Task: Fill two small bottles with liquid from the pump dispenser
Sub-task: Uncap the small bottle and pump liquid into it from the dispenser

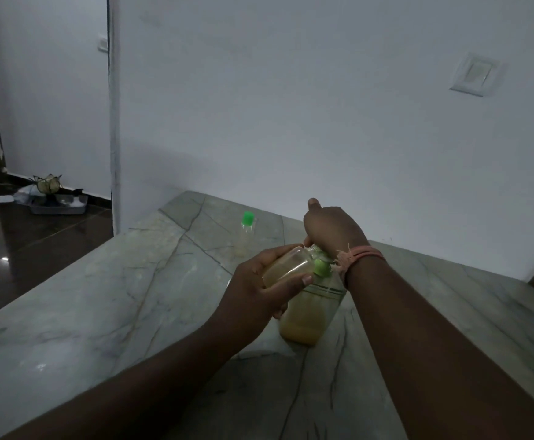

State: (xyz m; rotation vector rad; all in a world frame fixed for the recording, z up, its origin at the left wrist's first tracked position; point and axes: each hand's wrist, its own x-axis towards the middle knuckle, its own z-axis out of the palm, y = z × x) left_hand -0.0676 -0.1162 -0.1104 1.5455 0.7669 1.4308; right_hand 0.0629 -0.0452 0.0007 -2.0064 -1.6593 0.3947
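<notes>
Left hand grips the small bottle at the nozzle; right hand, at 1 o'clock, presses the pump dispenser, fingers curled. Keep the mouth aligned.

No legible text, pump dispenser shows only dark bands, no readable label, small bottles unmarked

I see a grey veined marble tabletop against a pale wall bearing a switch plate. Far left, on the dark glossy floor, a shallow tray holds clutter.
</notes>
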